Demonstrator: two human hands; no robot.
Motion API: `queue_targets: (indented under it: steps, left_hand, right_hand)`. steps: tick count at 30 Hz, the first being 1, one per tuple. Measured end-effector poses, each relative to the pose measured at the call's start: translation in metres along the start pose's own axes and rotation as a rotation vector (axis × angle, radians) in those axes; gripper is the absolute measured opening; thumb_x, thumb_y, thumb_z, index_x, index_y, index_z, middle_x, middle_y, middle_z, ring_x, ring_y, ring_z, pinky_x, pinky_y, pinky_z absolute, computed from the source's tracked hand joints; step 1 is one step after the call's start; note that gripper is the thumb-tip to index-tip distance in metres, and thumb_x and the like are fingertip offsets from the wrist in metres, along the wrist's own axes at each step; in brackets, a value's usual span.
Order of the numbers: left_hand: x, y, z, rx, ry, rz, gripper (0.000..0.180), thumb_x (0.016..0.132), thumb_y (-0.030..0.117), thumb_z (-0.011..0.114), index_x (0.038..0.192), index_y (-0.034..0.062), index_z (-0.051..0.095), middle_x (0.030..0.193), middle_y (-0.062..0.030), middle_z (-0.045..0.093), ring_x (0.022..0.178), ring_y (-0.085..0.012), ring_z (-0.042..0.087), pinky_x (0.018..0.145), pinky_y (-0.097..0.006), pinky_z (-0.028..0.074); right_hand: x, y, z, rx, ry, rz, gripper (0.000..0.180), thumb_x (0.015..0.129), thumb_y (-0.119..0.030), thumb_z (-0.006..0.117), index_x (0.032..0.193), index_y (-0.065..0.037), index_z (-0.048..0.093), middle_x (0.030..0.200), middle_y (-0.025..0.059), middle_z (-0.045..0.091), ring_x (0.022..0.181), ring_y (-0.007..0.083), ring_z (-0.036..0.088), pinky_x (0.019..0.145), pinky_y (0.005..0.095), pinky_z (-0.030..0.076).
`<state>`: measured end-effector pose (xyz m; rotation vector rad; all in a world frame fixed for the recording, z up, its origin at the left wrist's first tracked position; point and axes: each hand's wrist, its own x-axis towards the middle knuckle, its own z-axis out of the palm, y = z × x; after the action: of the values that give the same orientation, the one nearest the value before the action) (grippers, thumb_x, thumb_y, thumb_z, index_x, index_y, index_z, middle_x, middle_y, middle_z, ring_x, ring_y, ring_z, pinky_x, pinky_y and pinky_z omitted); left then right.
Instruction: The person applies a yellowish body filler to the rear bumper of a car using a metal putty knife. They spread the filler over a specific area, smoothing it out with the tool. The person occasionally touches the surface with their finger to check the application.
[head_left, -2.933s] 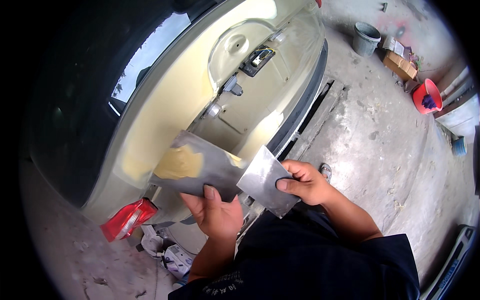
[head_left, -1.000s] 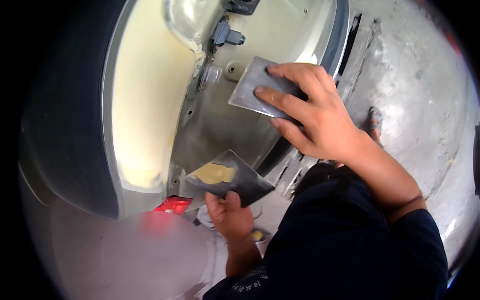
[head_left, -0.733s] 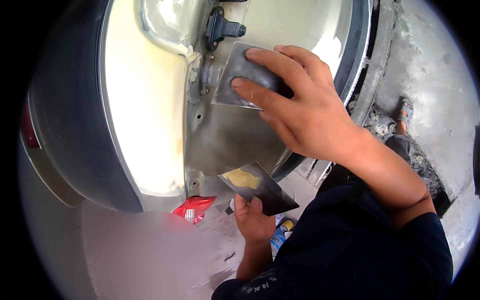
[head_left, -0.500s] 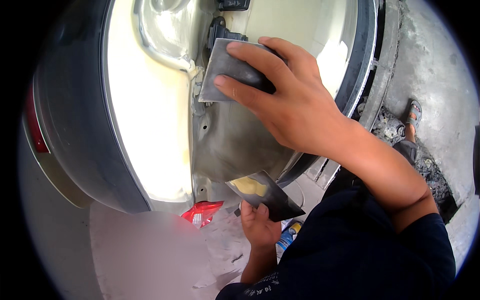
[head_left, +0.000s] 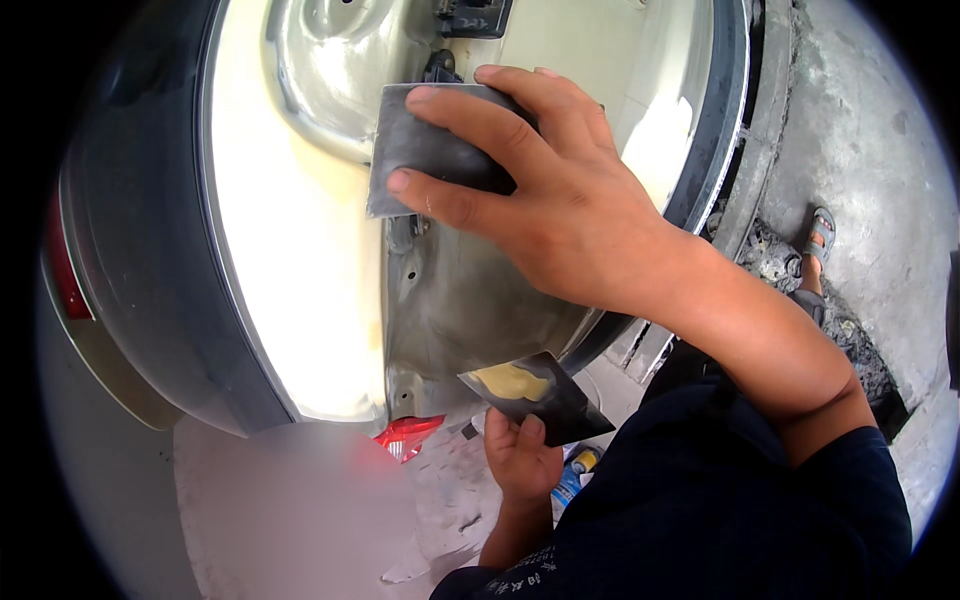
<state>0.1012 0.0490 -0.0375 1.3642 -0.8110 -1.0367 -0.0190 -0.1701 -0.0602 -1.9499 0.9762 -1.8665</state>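
Note:
My right hand [head_left: 580, 210] grips a dark grey flat putty spreader [head_left: 402, 150], its fingers spread across the top face. The spreader lies against the car body panel, at the seam beside a cream-yellow coated strip [head_left: 290, 260]; its working edge is partly hidden. Lower down, my left hand [head_left: 522, 462] pinches a second dark flat spreader [head_left: 565, 410] between thumb and fingers. A smear of yellow putty [head_left: 512, 380] covers the far end of that spreader. It is held apart from the panel, just below a bare metal area [head_left: 470, 300].
A black latch-like part [head_left: 475, 18] sits on the panel above my right hand. Red plastic packaging [head_left: 408, 437] lies below the panel's lower corner. A blue can [head_left: 568, 488] shows beside my left wrist. At right, someone's sandalled foot [head_left: 822, 232] stands on the concrete [head_left: 880, 150].
My right hand has shifted left with its spreader, onto the edge of the yellow strip. My left hand has stayed nearly in place, its spreader slightly lower. The view has shifted a little.

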Motion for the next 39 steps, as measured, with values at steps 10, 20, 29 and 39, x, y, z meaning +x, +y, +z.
queue_targets:
  steps: [10,20,29,39]
  left_hand:
    - [0.005,-0.002,-0.002,-0.021,-0.017,0.013,0.039,0.088,-0.003,0.048,0.126,-0.0014,0.04,0.125,-0.0142,0.051,0.114,-0.0239,0.052,0.1,-0.041,0.041]
    - [0.002,-0.001,-0.005,-0.033,-0.056,0.045,0.041,0.086,-0.001,0.048,0.126,-0.0066,0.039,0.126,-0.017,0.05,0.118,-0.0263,0.048,0.104,-0.041,0.035]
    - [-0.001,-0.002,-0.002,-0.035,-0.03,0.041,0.039,0.088,-0.002,0.049,0.125,-0.0017,0.041,0.124,-0.0139,0.052,0.114,-0.0239,0.052,0.1,-0.041,0.041]
    - [-0.001,0.0,0.0,-0.058,-0.045,0.052,0.039,0.088,-0.004,0.048,0.126,-0.0015,0.04,0.124,-0.0142,0.052,0.114,-0.0237,0.052,0.1,-0.04,0.041]
  right_hand:
    - [-0.005,0.004,-0.001,-0.028,-0.033,-0.021,0.033,0.078,-0.012,0.056,0.108,-0.023,0.065,0.132,0.0054,0.044,0.12,0.0347,0.039,0.102,0.0532,0.028]
    - [-0.002,0.006,0.002,0.014,-0.033,-0.015,0.035,0.077,-0.011,0.056,0.109,-0.022,0.066,0.132,0.0051,0.044,0.119,0.035,0.04,0.102,0.0495,0.03]
    - [0.001,0.009,0.003,0.047,-0.033,-0.019,0.036,0.076,-0.008,0.057,0.108,-0.022,0.066,0.131,0.0049,0.045,0.119,0.0359,0.04,0.102,0.0475,0.03]
    - [0.006,0.004,-0.003,0.014,-0.034,-0.045,0.036,0.077,-0.009,0.056,0.109,-0.021,0.066,0.125,0.0051,0.047,0.118,0.0348,0.041,0.102,0.0491,0.03]
